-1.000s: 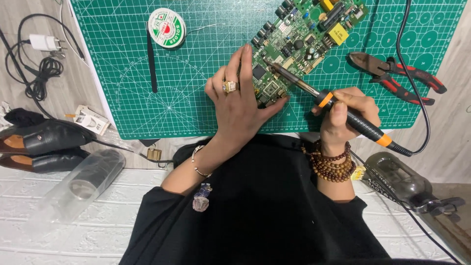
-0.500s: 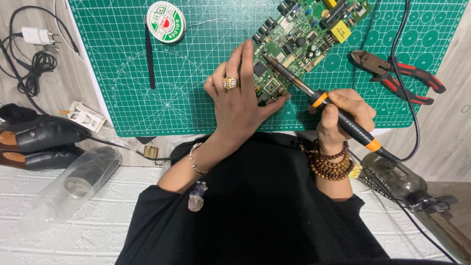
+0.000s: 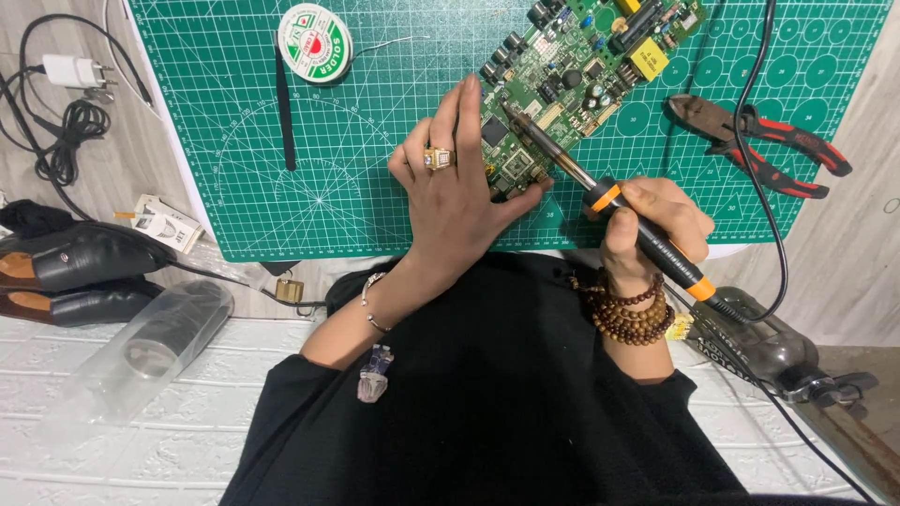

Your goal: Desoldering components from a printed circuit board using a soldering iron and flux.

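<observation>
Head view: green circuit board point(image 3: 572, 84) lying on cutting mat point(image 3: 234, 169) on counter, tilted toward upper right. Left hand point(image 3: 455, 201) spread flat, pressing board's near corner, thumb under edge. Right hand point(image 3: 652, 225) closed around soldering iron point(image 3: 619, 211), tip touching board middle, just beside left forefinger. Risk, judged from this: burned finger if tip slips sideways; board sliding if pressing hand relaxes; cord point(image 3: 764, 141) snagging pliers point(image 3: 759, 150) lying under it. Solder spool point(image 3: 315, 30) and tweezers point(image 3: 284, 108) well apart.
</observation>
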